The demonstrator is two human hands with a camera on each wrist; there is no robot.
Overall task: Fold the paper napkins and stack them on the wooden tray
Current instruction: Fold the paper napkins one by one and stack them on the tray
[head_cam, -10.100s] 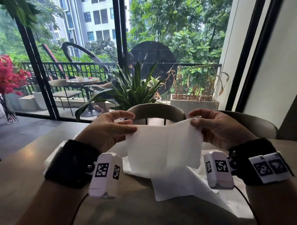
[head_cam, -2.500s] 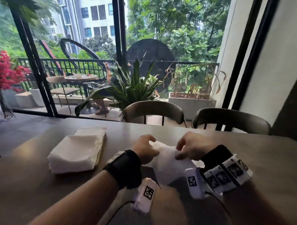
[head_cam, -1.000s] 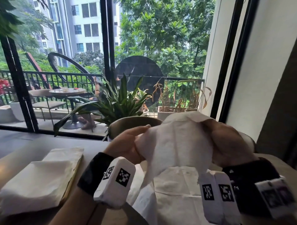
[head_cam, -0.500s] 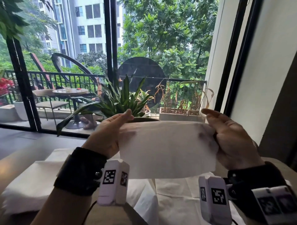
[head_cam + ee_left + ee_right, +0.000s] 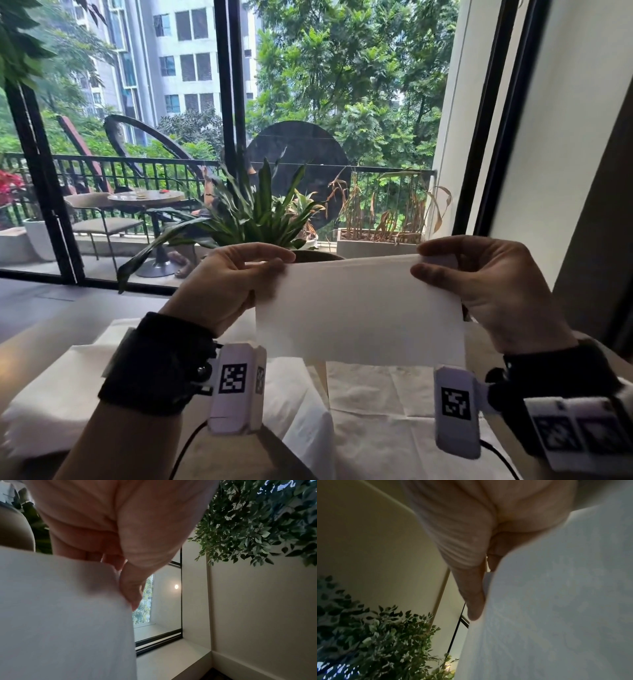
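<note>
A white paper napkin (image 5: 359, 311) hangs in the air in front of me, folded into a wide rectangle. My left hand (image 5: 239, 274) pinches its upper left corner and my right hand (image 5: 455, 270) pinches its upper right corner. The napkin (image 5: 60, 615) fills the lower left of the left wrist view under my thumb. In the right wrist view the napkin (image 5: 556, 601) covers the right side. A stack of folded napkins (image 5: 61, 387) lies at the lower left, hiding whatever is beneath it. More unfolded napkins (image 5: 376, 411) lie on the table below my hands.
The brown table (image 5: 30, 339) runs under everything. A chair back (image 5: 318, 255) and a potted plant (image 5: 253, 212) stand beyond the far edge, in front of large windows. A wall (image 5: 565, 171) rises on the right.
One second ago the napkin was crumpled between my hands. It is now spread flat and taut, held by both top corners, and my hands have moved apart.
</note>
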